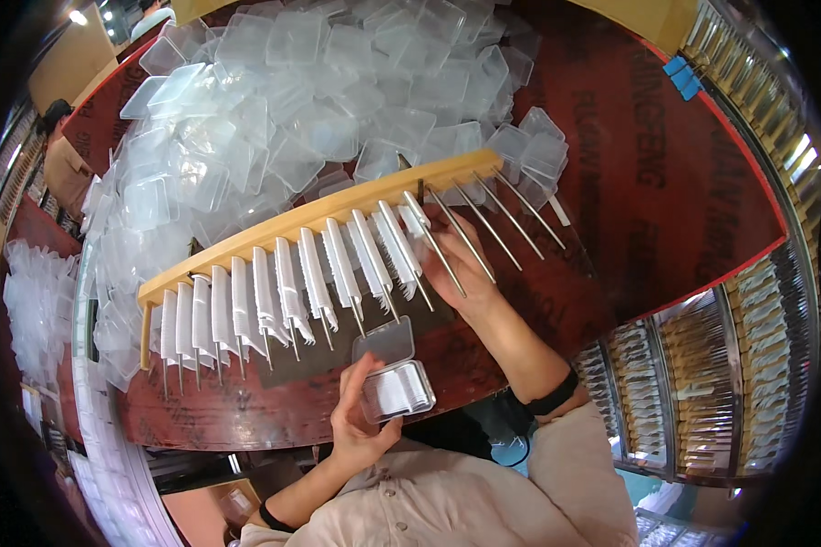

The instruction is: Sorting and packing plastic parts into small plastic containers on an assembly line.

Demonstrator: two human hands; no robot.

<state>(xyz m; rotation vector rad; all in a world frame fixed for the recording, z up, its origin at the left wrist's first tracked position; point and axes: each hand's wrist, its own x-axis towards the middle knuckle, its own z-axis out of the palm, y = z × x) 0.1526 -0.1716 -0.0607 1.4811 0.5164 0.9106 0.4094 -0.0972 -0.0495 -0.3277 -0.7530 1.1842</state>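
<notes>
My left hand [356,424] holds a small clear plastic box [415,415] by its side, with the lid [388,342] tipped open. A stack of thin white pieces [397,390] lies inside the box. Above it stands a wooden rack bar [315,221] with a row of thin metal rods [502,223] pointing toward me. Bundles of white pieces [315,273] hang on most rods; several rods at the right end are bare. My right hand [465,269] reaches among these right-hand rods, its fingers closed around a few white pieces [414,219]; the rods partly cover the fingers.
A large heap of clear plastic boxes [283,100] covers the far left of the dark red table [629,182]. A blue clip [682,77] grips the table's far right edge. Racks of loaded rods [693,383] stand at the right. Another person [67,169] is at the far left.
</notes>
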